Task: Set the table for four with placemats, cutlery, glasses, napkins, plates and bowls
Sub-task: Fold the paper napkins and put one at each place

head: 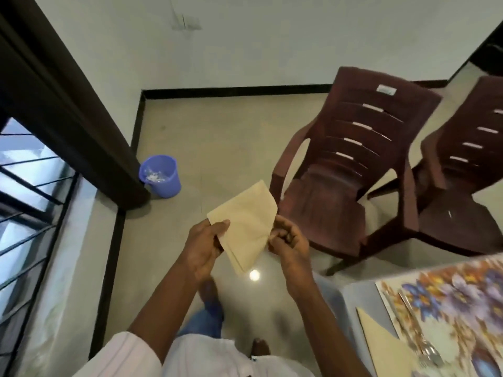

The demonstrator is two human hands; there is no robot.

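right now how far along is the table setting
Done: at the table corner in view, a floral placemat lies with cutlery on it and a laid napkin beside it. In hand: the left hand and right hand hold another folded napkin. Left: no plates, bowls or glasses show; most of the table is out of view.

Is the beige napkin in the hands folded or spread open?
Folded. The napkin shows several stacked layers at its lower corner, and the left hand and right hand pinch its sides.
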